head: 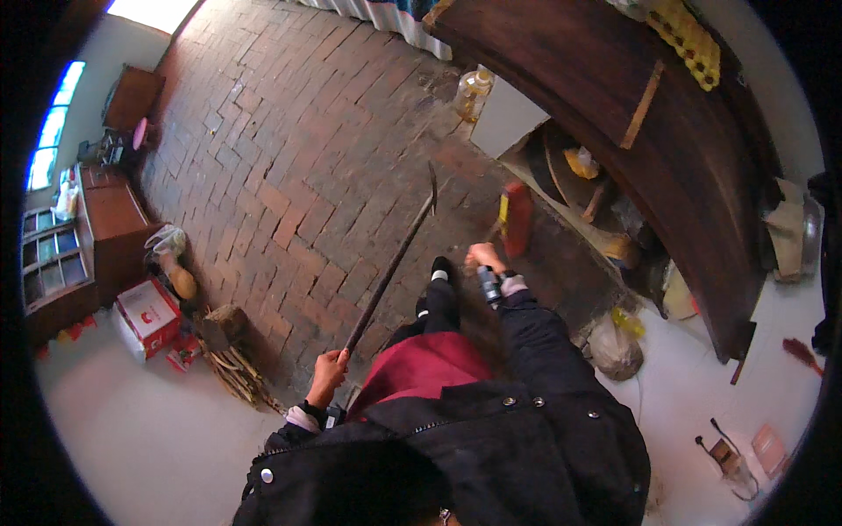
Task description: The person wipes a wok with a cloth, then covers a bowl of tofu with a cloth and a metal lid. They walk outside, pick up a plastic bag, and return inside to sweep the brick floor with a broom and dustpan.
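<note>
My left hand (329, 375) grips the lower end of a long dark handle, which slants away over the brick floor (309, 177). At its far end sits a narrow, slightly curved metal head, so the whole looks like a hoe or pick (393, 266). On the other side, my right hand (485, 258) is closed, with a red and yellow object (517, 219) just beyond it. That object is blurred; a thin part seems to run from it into my fist, and its exact kind cannot be told.
A dark wooden table (579, 85) stands at right, cluttered beneath. An oil bottle (473, 95) is beside a white panel (506, 118). A tied bag (615, 345) lies near my right side. At left are bundled firewood (233, 368), a red-and-white carton (150, 312) and a brown cabinet (115, 214).
</note>
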